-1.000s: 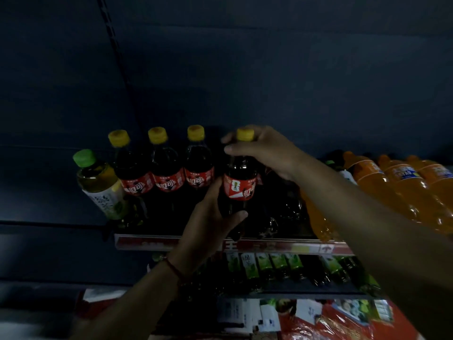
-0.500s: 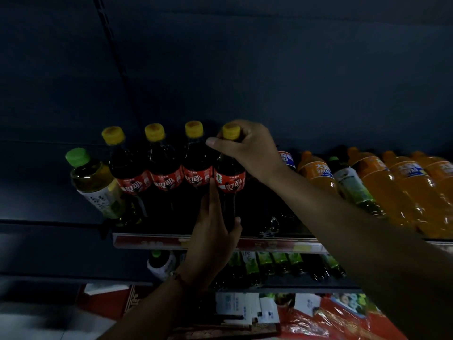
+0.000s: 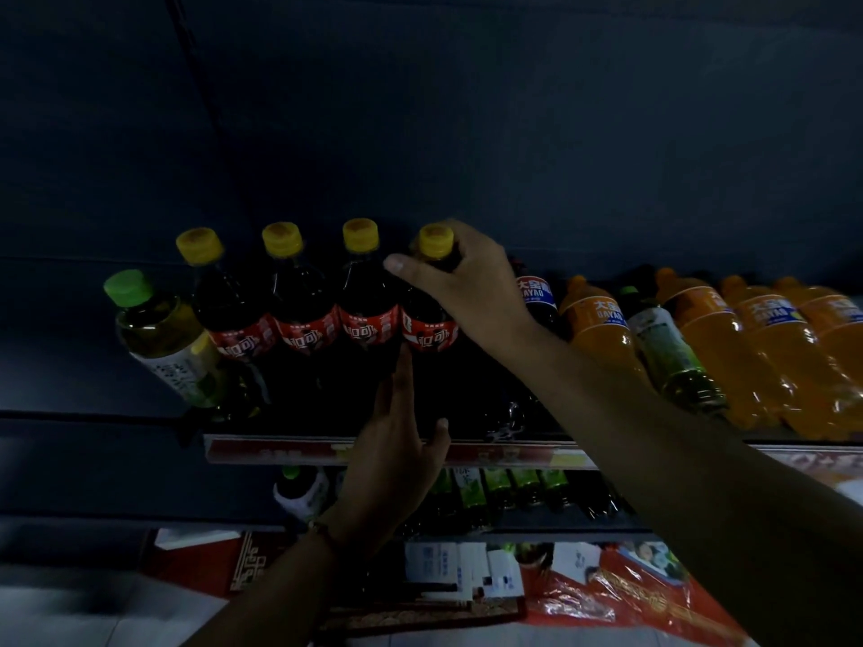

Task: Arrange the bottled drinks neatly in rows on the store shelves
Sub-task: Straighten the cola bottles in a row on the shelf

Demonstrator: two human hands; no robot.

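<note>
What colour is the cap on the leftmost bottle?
Green cap, seen clearly in the head view.

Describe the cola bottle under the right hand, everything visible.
The cola bottle is dark, clear plastic with a yellow screw cap and a red wrap label with white characters. It stands upright, fourth and rightmost in the yellow-capped row on the top shelf, close beside its neighbour. The right hand grips its neck just below the cap; the left hand has straight fingers against its lower body. Its base is lost in shadow.
</note>
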